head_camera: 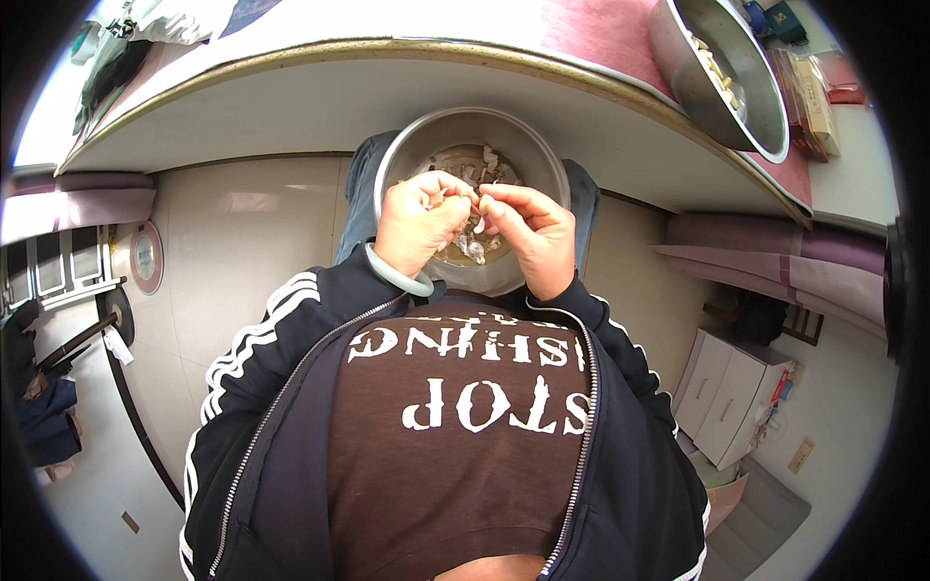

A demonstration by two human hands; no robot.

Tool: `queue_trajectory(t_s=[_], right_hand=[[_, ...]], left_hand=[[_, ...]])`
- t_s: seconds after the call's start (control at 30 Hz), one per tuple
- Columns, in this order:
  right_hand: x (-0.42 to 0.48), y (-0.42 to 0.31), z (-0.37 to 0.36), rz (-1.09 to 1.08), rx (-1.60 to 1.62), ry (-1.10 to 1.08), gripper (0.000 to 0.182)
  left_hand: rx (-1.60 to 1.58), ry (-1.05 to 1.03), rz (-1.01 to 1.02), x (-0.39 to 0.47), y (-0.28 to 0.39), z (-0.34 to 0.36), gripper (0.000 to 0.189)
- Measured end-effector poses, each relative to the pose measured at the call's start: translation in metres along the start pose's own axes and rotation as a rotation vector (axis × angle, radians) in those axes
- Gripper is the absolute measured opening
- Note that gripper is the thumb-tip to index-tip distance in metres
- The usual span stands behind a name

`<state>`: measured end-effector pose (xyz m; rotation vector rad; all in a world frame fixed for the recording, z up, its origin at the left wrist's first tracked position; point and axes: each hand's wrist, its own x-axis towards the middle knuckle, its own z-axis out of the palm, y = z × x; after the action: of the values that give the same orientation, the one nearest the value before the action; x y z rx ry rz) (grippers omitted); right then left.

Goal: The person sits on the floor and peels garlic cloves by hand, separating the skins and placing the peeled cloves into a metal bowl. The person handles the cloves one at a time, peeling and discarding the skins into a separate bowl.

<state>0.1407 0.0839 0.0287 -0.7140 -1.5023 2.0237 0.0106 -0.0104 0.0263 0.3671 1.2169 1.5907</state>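
Both hands meet over a stainless steel pot (389, 163), fingertips close together. My left hand (421, 221), with a pale bangle at the wrist, is curled with thumb and index finger pinching a small garlic clove, mostly hidden by the fingers. Thumb and index finger of my right hand (538, 236) pinch at the same spot. A whitish sliver (479, 226) hangs beside the right thumb; whether it is skin or clove cannot be made out. Below, garlic skins and pieces (474, 250) lie in shallow brownish liquid in the pot.
The pot sits between my knees in jeans (367, 174). Ahead runs a table edge (392, 49) with a pink cloth (596, 33). On it, at the right, stands a metal basin (679, 65) holding peeled garlic cloves (716, 72). Boxes (814, 102) stand beyond. Cushioned purple seats (785, 261) flank the floor.
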Motion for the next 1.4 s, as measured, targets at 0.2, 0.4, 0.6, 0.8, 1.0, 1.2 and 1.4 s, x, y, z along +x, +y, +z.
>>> queue_trajectory(t_s=[0.2,0.4,0.6,0.8,1.0,1.2,1.4], right_hand=[[0.004,0.005,-0.007,0.221,0.27,-0.045,0.018],[0.006,0.003,-0.008,-0.08,-0.163,-0.079,0.019],[0.006,-0.011,-0.005,-0.355,-0.592,-0.063,0.022],[0.005,-0.012,-0.005,-0.363,-0.611,-0.023,0.022],[0.005,-0.015,-0.005,-0.435,-0.712,-0.037,0.022],[0.004,-0.013,-0.003,-0.473,-0.705,-0.052,0.022],[0.001,-0.002,-0.008,0.002,-0.036,-0.066,0.019]], left_hand=[[-0.07,-0.082,-0.036,0.002,0.0,-0.002,0.011],[0.02,-0.046,-0.029,0.002,0.0,0.0,0.015],[0.085,-0.046,-0.063,0.003,-0.003,-0.006,0.015],[0.173,-0.048,-0.036,0.002,-0.002,-0.003,0.014],[0.204,-0.065,-0.011,0.0,0.001,-0.003,0.011],[0.184,-0.024,0.035,0.0,0.001,0.001,0.005],[0.1,-0.035,-0.014,0.0,0.004,0.002,0.007]])
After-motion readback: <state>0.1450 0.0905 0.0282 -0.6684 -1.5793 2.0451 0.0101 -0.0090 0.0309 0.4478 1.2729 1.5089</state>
